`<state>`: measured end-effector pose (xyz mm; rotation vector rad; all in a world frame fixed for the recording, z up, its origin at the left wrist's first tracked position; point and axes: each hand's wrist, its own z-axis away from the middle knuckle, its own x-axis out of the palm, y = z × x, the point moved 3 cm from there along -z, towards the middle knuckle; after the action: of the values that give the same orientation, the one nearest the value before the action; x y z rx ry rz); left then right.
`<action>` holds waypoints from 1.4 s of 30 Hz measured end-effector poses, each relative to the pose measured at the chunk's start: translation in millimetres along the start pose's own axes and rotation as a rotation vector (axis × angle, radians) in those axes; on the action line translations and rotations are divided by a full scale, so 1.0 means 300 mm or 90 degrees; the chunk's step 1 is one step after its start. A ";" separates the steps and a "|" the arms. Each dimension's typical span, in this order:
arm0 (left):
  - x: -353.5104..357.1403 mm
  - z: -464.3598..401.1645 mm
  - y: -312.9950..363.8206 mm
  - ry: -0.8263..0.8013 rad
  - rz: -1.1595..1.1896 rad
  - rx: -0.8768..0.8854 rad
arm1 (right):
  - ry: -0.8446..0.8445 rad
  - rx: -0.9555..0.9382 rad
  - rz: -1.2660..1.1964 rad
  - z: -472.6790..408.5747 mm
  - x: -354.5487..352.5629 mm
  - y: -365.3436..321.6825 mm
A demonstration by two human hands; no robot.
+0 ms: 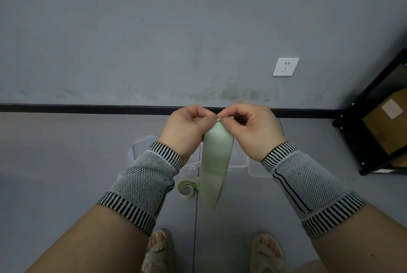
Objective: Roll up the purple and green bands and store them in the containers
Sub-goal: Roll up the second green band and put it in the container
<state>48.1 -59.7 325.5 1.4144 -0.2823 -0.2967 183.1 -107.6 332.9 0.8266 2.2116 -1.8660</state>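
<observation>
Together, left hand (187, 128), right hand (251, 128), pinching green band (217, 158)

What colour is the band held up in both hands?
Pale green band, clearest in the head view.

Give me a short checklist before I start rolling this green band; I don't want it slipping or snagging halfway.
1. Top end pinched by both hands: ok. The left hand and right hand hold the top of the green band.
2. Band hanging flat between the hands: ok, no twist visible in the upper part.
3. Lower end free: not ok. The tail curls on the floor near the feet.
4. Container ready: cannot tell. The clear containers are mostly hidden behind the hands.
5. Purple band located: cannot tell, none in view.
</observation>
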 end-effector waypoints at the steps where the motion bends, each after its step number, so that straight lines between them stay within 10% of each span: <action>1: 0.000 0.000 0.004 0.001 -0.004 0.008 | 0.005 0.016 -0.026 -0.001 -0.001 0.001; 26: -0.005 -0.008 0.010 0.030 0.011 -0.002 | -0.028 0.151 -0.276 -0.016 0.023 0.018; 42: -0.008 -0.005 0.017 0.000 0.060 -0.081 | 0.040 0.083 -0.151 -0.015 0.022 -0.002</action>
<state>46.7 -56.9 330.4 1.2710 -0.3244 -0.2334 178.3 -101.4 331.7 0.6758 2.3349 -2.1391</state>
